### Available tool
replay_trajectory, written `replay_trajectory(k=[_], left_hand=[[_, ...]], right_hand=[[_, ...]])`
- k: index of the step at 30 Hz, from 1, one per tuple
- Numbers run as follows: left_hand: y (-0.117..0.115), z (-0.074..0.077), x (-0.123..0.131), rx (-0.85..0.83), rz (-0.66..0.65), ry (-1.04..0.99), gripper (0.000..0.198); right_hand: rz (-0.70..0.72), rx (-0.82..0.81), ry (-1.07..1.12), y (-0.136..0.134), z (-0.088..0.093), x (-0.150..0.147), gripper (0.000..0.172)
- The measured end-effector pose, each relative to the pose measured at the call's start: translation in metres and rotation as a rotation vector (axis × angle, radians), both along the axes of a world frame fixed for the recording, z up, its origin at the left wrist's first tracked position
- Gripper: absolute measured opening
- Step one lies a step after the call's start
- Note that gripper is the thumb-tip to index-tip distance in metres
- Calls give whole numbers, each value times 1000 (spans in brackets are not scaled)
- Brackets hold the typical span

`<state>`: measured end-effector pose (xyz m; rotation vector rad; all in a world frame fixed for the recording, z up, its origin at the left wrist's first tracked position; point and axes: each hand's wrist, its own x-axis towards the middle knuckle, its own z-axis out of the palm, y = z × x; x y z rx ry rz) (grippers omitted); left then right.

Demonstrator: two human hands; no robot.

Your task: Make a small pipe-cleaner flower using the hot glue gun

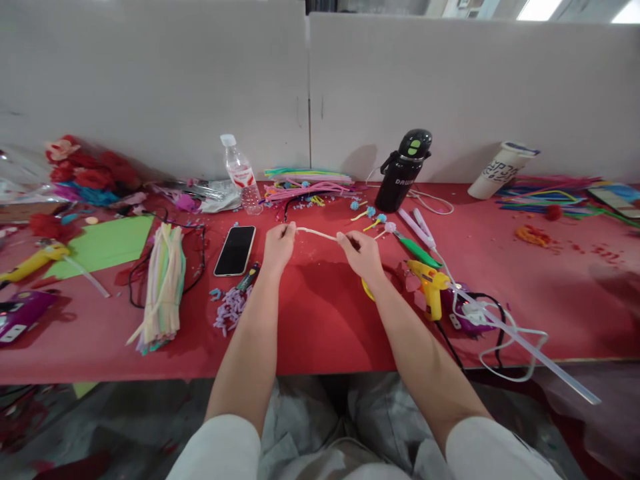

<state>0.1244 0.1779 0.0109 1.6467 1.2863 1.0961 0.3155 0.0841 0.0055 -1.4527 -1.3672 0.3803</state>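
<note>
A pale cream pipe cleaner (317, 232) is stretched between my two hands, just above the red table (325, 320). My left hand (279, 247) pinches its left end. At the other end, my right hand (361, 251) is closed on it between thumb and fingers. Small blue pompom-like pieces on yellow stems (371, 212) lie beyond my right hand, with a pink one (390, 227) close by. Left of my left forearm sit a heap of short purple cut pieces (231, 309) and a black-screened phone (235, 251).
A yellow glue gun (429, 285), green-handled tool (419, 251) and pink flat iron (419, 230) lie right. A black bottle (404, 171) and water bottle (242, 176) stand behind. Bundled pipe cleaners (164, 287) lie left. Cords (500, 333) trail near the front edge.
</note>
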Motion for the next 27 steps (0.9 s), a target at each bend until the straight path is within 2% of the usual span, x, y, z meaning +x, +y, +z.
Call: replay_trajectory(k=[2, 5, 9, 11, 15, 18, 20, 23, 25, 27], left_hand=[[-2, 3, 2, 28, -37, -14, 39], [-9, 7, 8, 80, -159, -32, 38], [-16, 9, 15, 150, -245, 8, 34], [-19, 9, 17, 183, -269, 46, 31], [-27, 10, 21, 247, -331, 60, 30], [-34, 14, 24, 266, -313, 67, 31], [-37, 18, 25, 264, -285, 64, 33], [-41, 22, 27, 220, -260, -1, 38], [-44, 24, 28, 78, -343, -125, 40], [-48, 27, 29, -150, -519, -281, 40]], right_hand=[[89, -58, -19, -2, 1, -3, 47], [197, -103, 12, -3, 2, -7, 49], [320, -166, 334, -2, 6, -12, 57], [337, -235, 479, -2, 8, -12, 62], [395, -352, 498, -2, 9, -10, 50], [452, -338, 424, -5, 9, -15, 41], [404, -252, 237, -7, 8, -20, 40], [128, -33, -124, -10, 5, -27, 36], [-51, 88, -255, -10, 3, -25, 31], [-128, 170, -312, -9, 1, -18, 32]])
